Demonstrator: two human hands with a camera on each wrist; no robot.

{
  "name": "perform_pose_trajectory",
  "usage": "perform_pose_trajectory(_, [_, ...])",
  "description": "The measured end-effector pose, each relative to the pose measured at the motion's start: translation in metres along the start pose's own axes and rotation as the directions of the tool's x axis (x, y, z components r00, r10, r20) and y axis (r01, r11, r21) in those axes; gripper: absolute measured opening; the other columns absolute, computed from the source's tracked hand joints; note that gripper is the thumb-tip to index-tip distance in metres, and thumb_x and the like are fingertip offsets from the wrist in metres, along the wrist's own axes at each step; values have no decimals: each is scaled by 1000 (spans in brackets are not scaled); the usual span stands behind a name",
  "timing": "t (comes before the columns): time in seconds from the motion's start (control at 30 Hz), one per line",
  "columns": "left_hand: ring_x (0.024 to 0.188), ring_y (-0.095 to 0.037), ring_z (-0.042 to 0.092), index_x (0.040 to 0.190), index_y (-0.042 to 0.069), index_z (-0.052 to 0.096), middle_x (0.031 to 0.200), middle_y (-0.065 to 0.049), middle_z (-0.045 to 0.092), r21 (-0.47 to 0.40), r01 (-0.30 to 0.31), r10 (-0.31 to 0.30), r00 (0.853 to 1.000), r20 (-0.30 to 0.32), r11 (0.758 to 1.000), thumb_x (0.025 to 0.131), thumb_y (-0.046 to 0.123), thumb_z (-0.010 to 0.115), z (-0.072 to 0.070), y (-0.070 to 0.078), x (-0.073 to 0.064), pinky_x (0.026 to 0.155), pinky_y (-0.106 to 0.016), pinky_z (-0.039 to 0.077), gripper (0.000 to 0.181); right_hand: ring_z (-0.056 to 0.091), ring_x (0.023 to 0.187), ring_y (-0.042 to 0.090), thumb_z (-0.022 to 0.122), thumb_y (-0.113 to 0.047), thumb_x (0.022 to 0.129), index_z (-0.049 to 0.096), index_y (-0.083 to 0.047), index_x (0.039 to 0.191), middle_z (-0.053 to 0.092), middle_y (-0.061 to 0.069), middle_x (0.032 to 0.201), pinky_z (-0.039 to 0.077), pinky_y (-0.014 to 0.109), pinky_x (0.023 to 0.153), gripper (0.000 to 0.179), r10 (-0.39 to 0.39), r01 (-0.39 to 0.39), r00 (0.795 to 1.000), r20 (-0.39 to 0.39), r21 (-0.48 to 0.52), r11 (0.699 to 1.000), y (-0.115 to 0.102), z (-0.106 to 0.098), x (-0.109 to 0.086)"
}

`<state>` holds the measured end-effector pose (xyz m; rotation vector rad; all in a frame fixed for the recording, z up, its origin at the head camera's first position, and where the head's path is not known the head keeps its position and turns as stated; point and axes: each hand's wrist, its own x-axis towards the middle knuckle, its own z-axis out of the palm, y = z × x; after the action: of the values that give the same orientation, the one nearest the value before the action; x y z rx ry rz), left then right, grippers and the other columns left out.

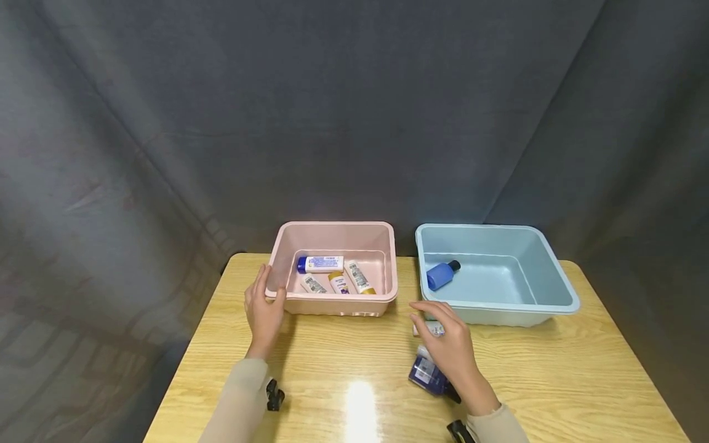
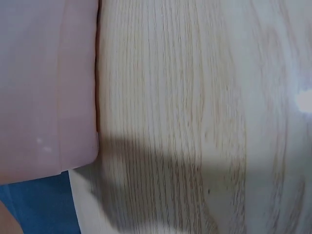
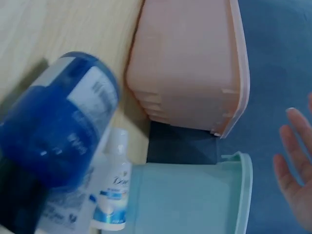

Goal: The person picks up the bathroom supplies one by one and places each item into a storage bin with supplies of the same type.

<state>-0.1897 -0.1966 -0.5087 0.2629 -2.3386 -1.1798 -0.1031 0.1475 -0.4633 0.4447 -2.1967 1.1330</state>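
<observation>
My left hand (image 1: 266, 317) rests at the near left corner of the pink bin (image 1: 332, 305), thumb at the front rim and fingers along the left side. Over the table in front of the light blue bin (image 1: 498, 306), my right hand (image 1: 450, 344) has its thumb and fingers apart and holds nothing. Below it lies a dark blue bottle (image 1: 423, 373) with a black cap. A white bottle (image 3: 66, 213), partly covered by the dark blue one, and a small white Dove bottle (image 3: 114, 187) lie close by, near the blue bin.
Inside the pink bin lie a white tube with a blue cap (image 1: 321, 264) and several smaller white containers, some with gold caps. A blue bottle (image 1: 440, 275) with a black cap lies in the blue bin's left side. A dark curtain (image 1: 354, 123) hangs behind the wooden table (image 1: 332, 369).
</observation>
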Motion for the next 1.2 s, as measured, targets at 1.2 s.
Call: perform_pose_trajectory(1.2, [131,-32,45,130,15,63,138,-6,58,-15,-458,455,877,158,889,90,15,64,28,53,-25,113,-51,27,40,62,104,10,76,7,74,73,-2,107,72,13,101,43,16,99,34,-60,60,994,-94,-3,998,22,-42,-51])
